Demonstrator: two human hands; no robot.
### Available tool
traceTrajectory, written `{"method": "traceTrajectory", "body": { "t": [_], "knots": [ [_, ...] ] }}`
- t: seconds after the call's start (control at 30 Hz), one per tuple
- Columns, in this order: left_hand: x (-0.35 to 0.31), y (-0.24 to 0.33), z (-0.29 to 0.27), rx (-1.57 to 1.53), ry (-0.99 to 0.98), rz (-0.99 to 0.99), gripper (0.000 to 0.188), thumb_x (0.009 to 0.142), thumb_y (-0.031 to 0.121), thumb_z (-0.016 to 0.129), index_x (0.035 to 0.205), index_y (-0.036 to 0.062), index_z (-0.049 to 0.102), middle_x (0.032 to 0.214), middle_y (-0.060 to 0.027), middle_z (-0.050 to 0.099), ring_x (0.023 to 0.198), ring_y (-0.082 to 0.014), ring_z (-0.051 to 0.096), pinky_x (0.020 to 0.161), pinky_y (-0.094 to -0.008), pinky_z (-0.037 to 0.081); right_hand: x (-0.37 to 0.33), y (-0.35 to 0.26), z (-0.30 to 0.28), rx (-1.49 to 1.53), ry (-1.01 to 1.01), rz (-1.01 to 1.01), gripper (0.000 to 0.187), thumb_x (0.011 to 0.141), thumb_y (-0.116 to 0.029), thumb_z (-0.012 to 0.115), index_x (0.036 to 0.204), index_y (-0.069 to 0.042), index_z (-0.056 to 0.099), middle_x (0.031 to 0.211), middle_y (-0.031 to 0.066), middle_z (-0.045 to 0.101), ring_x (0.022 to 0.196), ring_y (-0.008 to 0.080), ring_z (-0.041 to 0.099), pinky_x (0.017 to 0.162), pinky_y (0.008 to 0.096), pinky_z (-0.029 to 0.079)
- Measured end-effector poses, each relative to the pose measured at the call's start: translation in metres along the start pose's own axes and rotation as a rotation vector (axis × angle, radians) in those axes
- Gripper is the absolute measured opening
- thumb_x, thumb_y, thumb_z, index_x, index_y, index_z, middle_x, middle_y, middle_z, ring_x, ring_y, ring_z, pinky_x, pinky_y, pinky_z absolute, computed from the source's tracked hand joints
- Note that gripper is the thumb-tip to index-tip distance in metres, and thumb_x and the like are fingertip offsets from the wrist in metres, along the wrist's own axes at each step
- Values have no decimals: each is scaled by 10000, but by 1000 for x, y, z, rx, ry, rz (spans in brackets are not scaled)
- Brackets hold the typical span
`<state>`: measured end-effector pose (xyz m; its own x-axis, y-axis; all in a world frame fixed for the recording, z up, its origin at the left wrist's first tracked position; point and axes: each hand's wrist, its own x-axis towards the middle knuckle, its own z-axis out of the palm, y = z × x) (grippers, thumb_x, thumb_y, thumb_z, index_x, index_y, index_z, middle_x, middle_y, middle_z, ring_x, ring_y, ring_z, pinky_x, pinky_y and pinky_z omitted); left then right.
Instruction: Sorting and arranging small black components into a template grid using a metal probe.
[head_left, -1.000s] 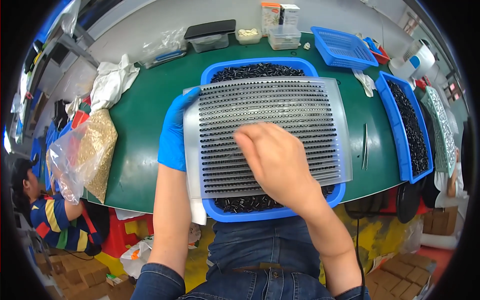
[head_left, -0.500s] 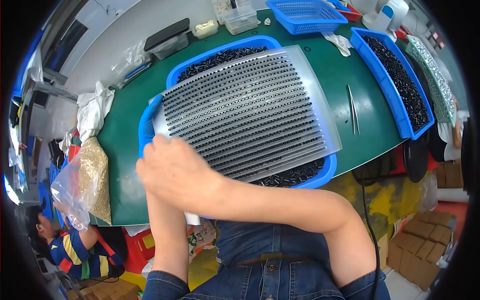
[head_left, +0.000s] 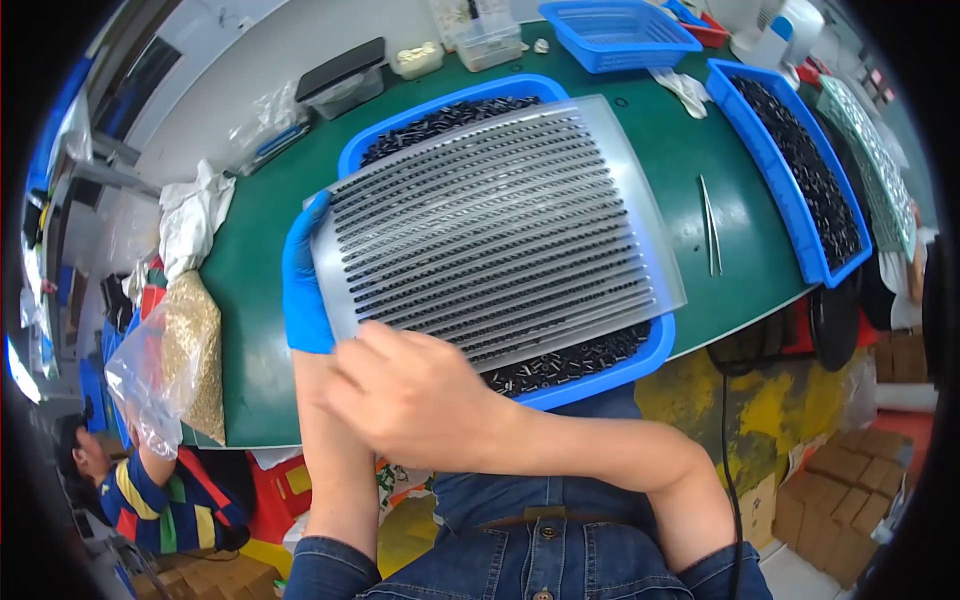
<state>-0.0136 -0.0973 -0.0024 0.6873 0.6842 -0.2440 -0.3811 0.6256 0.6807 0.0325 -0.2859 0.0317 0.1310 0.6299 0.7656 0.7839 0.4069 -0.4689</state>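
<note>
Left hand [head_left: 303,290], blue-gloved, is clamping the nine o'clock edge of the ribbed clear tray [head_left: 495,235] lying tilted over the blue bin [head_left: 610,372], while the bare right hand [head_left: 415,395] is pressing spread fingers at its seven o'clock corner, tweezers [head_left: 709,237] lying clear at three o'clock.
</note>
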Motion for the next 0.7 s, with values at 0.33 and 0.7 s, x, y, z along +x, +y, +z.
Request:
{"method": "traceTrajectory", "body": {
  "t": [0.33,0.7],
  "knots": [
    [30,11,-40,-45,-74,-71,294,883,184,667,1118,8,649,1049,-173,704,897,-266,698,789,-381,593,-65,13,-59,50,-61,229,205,797,-44,679,996,3,697,958,116,681,774,255,605,682,337,460],
    [36,8,-38,80,-103,-6,381,860,228,714,1138,-24,646,1003,-146,706,835,-219,700,748,-334,587,-61,16,-49,-17,-81,220,223,786,-3,695,1009,-8,691,999,100,700,770,237,590,679,314,472]
  ]
}}
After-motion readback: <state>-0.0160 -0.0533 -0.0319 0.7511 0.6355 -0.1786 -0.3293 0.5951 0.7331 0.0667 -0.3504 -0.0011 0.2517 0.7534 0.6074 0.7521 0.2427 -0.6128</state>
